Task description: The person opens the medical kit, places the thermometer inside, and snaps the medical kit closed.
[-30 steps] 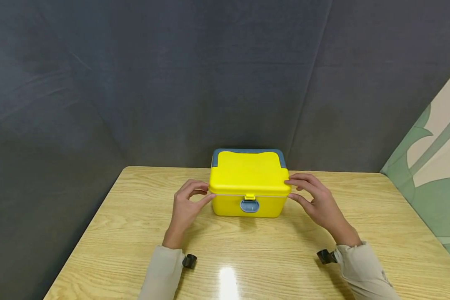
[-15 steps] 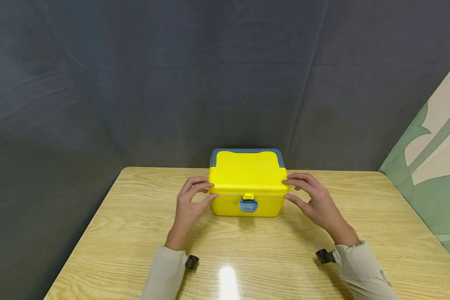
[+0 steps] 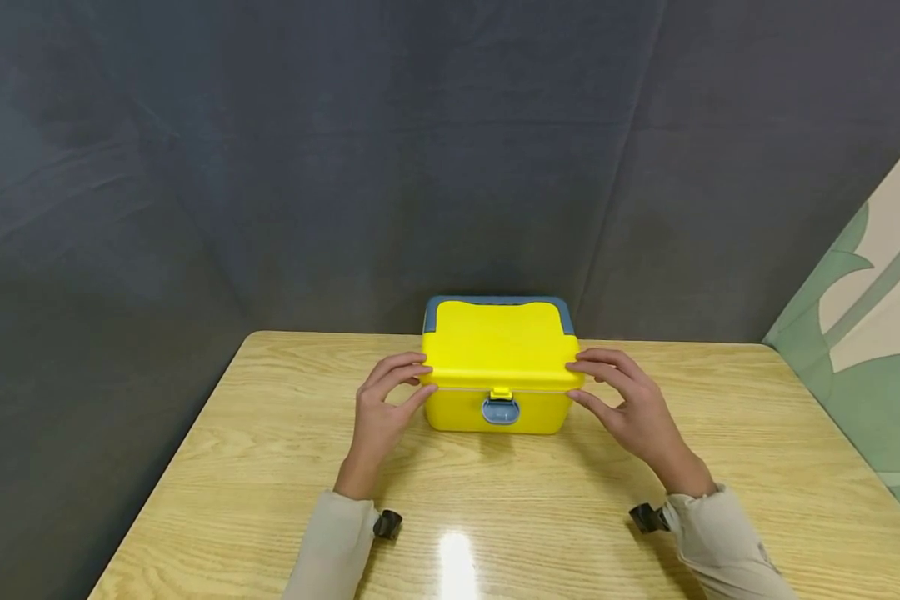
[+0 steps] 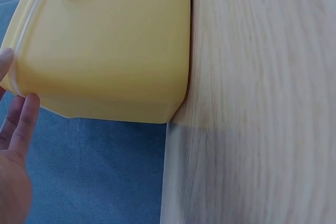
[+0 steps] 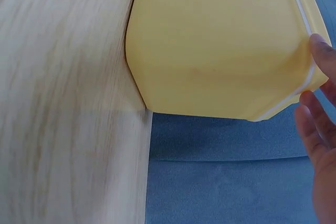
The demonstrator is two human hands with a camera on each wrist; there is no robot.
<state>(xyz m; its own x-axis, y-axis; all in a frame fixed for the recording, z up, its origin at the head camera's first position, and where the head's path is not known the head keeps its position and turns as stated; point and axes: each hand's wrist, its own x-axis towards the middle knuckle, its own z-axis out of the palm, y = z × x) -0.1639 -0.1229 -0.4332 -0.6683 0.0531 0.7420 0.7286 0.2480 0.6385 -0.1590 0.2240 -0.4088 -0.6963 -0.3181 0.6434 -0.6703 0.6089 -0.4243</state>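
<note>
A yellow storage box [image 3: 502, 346] with a blue-grey handle [image 3: 431, 317] along the lid's back edge stands at the far side of the table. Its lid is down, and a blue-grey latch [image 3: 501, 411] sits at the middle of the front. My left hand [image 3: 381, 412] grips the lid's left front corner, thumb on the front near the seam and fingers at the side. At the opposite corner, my right hand [image 3: 637, 408] holds the lid in the same way. Both wrist views show thumb and fingertips touching the box [image 4: 110, 45] along its pale seam. The inside is hidden.
The wooden table [image 3: 285, 450] extends in front of the box and to both sides. Behind it hangs a dark grey cloth [image 3: 420, 167]. A leaf-patterned panel [image 3: 877, 350] borders the right side. The box stands close to the back edge.
My left hand has moved slightly right and its fingers have come onto the lid's left corner. The right hand stays at the right corner. The lid remains down.
</note>
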